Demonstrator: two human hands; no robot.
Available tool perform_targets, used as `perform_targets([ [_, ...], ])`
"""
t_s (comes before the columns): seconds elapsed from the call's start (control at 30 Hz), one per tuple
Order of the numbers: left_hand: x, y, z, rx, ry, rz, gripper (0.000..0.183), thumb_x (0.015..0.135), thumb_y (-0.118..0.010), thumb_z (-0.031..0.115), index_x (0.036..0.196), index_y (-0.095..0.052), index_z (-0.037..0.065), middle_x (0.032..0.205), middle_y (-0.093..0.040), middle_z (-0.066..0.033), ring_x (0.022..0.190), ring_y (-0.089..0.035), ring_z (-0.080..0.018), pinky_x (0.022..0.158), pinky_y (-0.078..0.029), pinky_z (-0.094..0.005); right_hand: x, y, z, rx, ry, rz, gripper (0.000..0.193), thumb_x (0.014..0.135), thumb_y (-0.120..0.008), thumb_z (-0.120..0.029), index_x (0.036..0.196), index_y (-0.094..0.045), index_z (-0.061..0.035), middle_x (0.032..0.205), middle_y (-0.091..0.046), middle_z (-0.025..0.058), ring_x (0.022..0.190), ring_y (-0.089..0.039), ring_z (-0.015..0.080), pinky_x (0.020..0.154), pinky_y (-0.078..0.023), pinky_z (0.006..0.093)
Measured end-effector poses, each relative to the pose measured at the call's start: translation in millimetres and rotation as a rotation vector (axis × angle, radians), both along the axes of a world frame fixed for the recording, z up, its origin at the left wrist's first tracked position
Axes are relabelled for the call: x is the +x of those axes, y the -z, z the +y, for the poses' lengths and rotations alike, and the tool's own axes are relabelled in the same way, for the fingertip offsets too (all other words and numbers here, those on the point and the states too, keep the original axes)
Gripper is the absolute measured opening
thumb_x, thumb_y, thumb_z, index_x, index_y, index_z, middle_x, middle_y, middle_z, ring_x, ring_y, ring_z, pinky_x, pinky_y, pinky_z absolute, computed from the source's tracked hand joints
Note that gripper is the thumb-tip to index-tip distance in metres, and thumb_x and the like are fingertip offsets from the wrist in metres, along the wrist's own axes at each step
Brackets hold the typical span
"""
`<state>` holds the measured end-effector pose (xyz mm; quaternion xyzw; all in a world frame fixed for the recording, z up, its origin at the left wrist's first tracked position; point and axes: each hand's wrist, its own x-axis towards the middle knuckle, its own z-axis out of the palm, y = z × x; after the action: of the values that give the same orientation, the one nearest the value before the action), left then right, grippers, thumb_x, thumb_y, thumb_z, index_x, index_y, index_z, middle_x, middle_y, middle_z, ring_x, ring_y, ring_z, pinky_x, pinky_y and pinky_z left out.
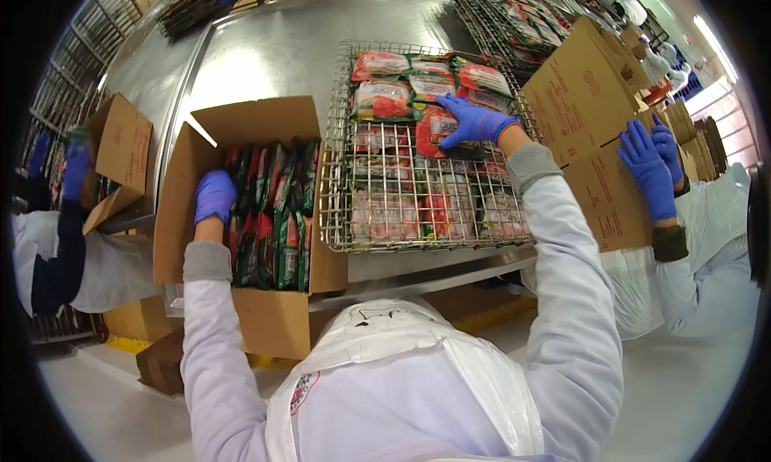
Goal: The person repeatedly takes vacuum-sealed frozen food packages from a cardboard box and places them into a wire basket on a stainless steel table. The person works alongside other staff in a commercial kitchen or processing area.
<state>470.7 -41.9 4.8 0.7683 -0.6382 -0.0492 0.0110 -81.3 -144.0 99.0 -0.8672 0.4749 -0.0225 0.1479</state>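
Note:
My right hand point(475, 123), in a blue glove, spans a red-and-green plastic packet point(432, 131) lying on top in the wire basket point(331, 213). Its fingers reach over the far edge and the thumb rests at the near side, gripping it. More packets of the same kind point(382, 99) lie behind it, and others show through the wire grid nearer me. My left hand point(215, 195), also gloved, is down inside an open cardboard box point(181, 191) at its left wall. Upright packets point(277, 197) in rows stand beside it; its fingertips are hidden.
A metal table point(273, 56) carries the box and basket. At right, a co-worker's gloved hands point(649, 161) hold a tall cardboard box point(574, 101). Another person works at a box point(124, 145) on the left. Another filled wire basket point(514, 20) stands at the far right.

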Motion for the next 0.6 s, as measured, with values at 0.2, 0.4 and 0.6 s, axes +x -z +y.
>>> perform_targets([
  [0.2,-123.4,-114.8,71.8,-0.481,-0.033,0.605,0.032,0.092,-0.06,0.023,0.114,-0.066,0.0,0.111,-0.067,-0.0165,0.102,-0.065,-0.0249,0.089,-0.049,-0.0347,-0.6,-18.3,21.9,0.404,0.054,0.019,0.1,0.057,-0.087,-0.049,0.135,-0.046,-0.0012,0.131,-0.054,0.0173,0.122,-0.052,0.0279,0.103,-0.041,0.0367],
  [0.4,-150.1,-126.8,118.9,-0.572,-0.02,1.131,0.031,0.091,-0.063,0.01,0.121,-0.062,0.001,0.115,-0.065,-0.0085,0.105,-0.062,-0.0169,0.091,-0.048,-0.0273,21.7,-82.4,71.4,0.011,-0.096,-0.354,0.033,0.075,-0.079,-0.02,0.094,-0.06,0.0007,0.078,-0.062,0.0049,0.077,-0.062,0.0137,0.072,-0.051,0.0297],
  [0.6,-237.0,-122.5,82.1,-0.785,0.319,1.085,0.097,0.072,-0.084,0.021,0.148,-0.027,0.004,0.134,-0.046,-0.0158,0.12,-0.051,-0.0237,0.099,-0.044,-0.0339,150.2,-115.0,96.1,0.284,-0.111,-1.065,0.01,0.083,-0.067,-0.003,0.085,-0.057,-0.0049,0.075,-0.058,-0.0009,0.065,-0.053,0.0036,0.058,-0.046,0.0207],
])
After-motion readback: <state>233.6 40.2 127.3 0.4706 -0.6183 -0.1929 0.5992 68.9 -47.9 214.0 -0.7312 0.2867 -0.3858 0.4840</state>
